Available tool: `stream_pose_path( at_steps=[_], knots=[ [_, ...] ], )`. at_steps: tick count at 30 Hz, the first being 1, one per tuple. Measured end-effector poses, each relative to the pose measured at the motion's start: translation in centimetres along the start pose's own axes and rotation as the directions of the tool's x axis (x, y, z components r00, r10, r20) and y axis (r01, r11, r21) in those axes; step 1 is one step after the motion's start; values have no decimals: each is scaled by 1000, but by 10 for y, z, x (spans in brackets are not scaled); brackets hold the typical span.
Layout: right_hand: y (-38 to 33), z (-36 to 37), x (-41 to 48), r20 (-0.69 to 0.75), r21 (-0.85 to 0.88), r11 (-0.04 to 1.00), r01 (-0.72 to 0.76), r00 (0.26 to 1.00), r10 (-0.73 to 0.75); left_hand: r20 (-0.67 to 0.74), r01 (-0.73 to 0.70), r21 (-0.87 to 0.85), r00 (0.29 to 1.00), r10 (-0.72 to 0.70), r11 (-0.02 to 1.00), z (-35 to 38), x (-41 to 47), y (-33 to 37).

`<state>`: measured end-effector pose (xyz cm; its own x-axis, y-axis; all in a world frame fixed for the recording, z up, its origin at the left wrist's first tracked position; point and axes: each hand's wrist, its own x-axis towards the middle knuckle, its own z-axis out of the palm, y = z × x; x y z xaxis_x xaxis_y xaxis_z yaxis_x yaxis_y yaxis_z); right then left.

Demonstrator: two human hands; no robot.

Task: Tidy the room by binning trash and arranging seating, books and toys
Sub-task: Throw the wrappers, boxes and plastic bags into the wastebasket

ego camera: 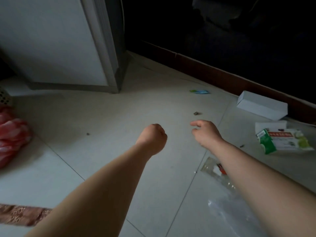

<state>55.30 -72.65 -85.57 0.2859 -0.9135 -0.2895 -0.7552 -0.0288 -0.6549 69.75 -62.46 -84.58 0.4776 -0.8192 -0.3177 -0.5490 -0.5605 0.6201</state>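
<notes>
Both arms are out over the pale glazed tile floor (102,117), and the trash lies scattered to the right. The left hand (153,137) is balled into a fist, fingers curled tight, nothing showing inside it. The right hand (205,132) hovers empty, fingers loosely bent and apart, just short of a small dark scrap (197,113).

The danger: a crinkled clear plastic wrapper (209,166) sits partly under the right forearm. One sweep of that arm could send it skidding, because smooth tile gives it no grip. Dim light is the other trouble, since a crumb like that scrap could be missed or pinched badly and dropped.

Further right, a white rectangular cardboard box (261,105), rigid and sharp-edged, lies just beside the dark red skirting board (222,69). Near it, a green-and-white printed carton (283,141) looks crushed and might buckle if lifted by one flap. A thin blue-green sachet (200,91) lies flat, well beyond the hands. Soft red patterned cloth (12,132) bunches at the far left.
</notes>
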Motion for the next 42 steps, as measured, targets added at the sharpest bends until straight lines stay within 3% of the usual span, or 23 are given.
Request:
stream_pose_path(
  at_steps=[5, 14, 17, 21, 23, 26, 30, 33, 42],
  knots=[
    [51, -35, -30, 16, -85, 995, -46, 999, 47, 100, -2, -33, 995, 6, 999, 46, -14, 28],
    [167, -54, -82, 73, -300, 898, -323, 931, 359, 310, -343, 134, 906, 289, 930, 134, -38, 54],
    [177, -45, -87, 78, -231, 921, -314, 937, 339, 366, -455, 207, 857, 363, 866, 150, -41, 53],
    [164, -22, -90, 140, -67, 980, -187, 971, 195, 447, -525, 410, 828, 338, 745, 158, -38, 39],
    [160, -13, -93, 169, -20, 992, -128, 977, 130, 461, -534, 498, 831, 312, 683, 157, -37, 31],
    [174, -20, -97, 115, 56, 978, -199, 975, 192, 432, -518, 562, 849, 305, 645, 154, -38, 21],
    [205, -33, -110, 97, -308, 888, -342, 917, 387, 401, -483, 561, 869, 290, 672, 151, -39, 14],
    [212, -27, -120, 176, -418, 839, -349, 875, 452, 387, -472, 569, 876, 287, 673, 154, -41, 14],
    [210, 3, -117, 173, -518, 841, -160, 943, 286, 315, -358, 646, 929, 192, 674, 159, -41, 5]
  ],
)
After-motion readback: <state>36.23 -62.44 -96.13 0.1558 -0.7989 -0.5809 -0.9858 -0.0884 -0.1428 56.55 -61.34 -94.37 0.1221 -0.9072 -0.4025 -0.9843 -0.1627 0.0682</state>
